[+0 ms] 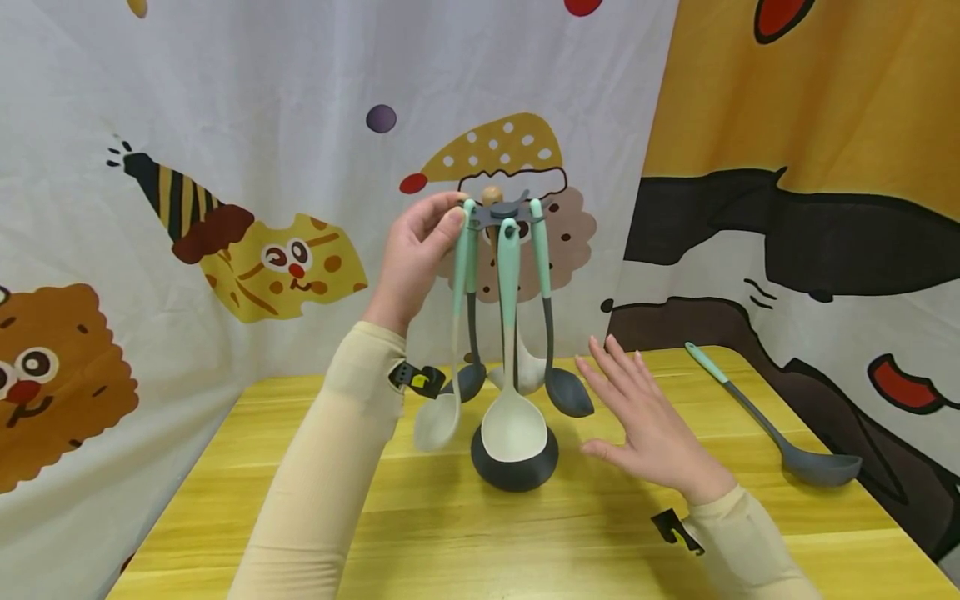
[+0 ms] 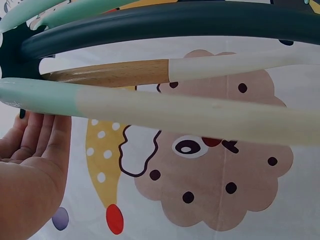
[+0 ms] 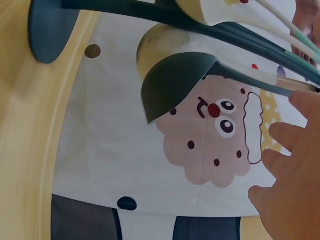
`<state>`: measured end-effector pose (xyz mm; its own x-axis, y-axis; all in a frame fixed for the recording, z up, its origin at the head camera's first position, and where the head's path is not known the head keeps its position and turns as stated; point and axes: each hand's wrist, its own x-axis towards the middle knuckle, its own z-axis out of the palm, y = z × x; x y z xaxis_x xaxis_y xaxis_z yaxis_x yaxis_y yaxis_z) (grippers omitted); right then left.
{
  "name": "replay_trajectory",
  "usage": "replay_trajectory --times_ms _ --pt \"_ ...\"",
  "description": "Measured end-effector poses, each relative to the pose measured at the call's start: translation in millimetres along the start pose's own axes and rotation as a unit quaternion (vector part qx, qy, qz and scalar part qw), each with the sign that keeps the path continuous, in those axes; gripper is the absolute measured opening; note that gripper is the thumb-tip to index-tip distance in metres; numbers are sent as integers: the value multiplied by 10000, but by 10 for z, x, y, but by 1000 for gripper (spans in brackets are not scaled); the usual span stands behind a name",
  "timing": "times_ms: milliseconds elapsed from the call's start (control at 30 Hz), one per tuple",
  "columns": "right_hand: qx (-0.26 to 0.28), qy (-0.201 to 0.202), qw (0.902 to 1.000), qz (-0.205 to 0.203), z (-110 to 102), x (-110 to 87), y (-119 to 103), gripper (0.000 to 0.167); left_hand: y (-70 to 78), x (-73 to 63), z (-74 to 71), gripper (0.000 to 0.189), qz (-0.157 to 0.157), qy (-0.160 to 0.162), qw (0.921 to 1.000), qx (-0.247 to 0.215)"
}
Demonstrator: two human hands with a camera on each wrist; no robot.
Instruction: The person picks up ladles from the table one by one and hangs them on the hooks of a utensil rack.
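Note:
A dark utensil stand (image 1: 514, 477) has a round base and a hooked top (image 1: 504, 213). My left hand (image 1: 417, 250) is at its upper left, thumb and fingers pinching the mint handle end of a white spoon (image 1: 437, 422). In front hangs another white spoon (image 1: 514, 425) with a mint handle. A grey spoon (image 1: 568, 392) hangs on the right and another grey utensil (image 1: 469, 381) behind left. A wooden-handled white utensil (image 3: 295, 85) hangs at the back. My right hand (image 1: 647, 421) holds nothing, its fingers spread beside the right grey spoon.
A grey ladle (image 1: 817, 467) with a mint handle lies on the wood-grain table (image 1: 420, 542) at the right. Behind the table hangs a cartoon-printed cloth (image 1: 300, 83). The table's far edge runs close along it.

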<state>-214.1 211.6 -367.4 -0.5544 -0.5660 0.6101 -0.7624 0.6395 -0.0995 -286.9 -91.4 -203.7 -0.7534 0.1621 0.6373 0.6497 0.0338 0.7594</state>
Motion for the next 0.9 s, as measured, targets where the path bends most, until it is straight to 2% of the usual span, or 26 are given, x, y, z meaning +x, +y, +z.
replay_trajectory --times_ms 300,900 --pt "-62 8 9998 212 40 -97 103 91 -4 6 0 34 -14 -17 10000 -31" --pt "-361 -350 9959 749 140 -318 399 91 -8 1 -7 34 10 -11 10000 -60"
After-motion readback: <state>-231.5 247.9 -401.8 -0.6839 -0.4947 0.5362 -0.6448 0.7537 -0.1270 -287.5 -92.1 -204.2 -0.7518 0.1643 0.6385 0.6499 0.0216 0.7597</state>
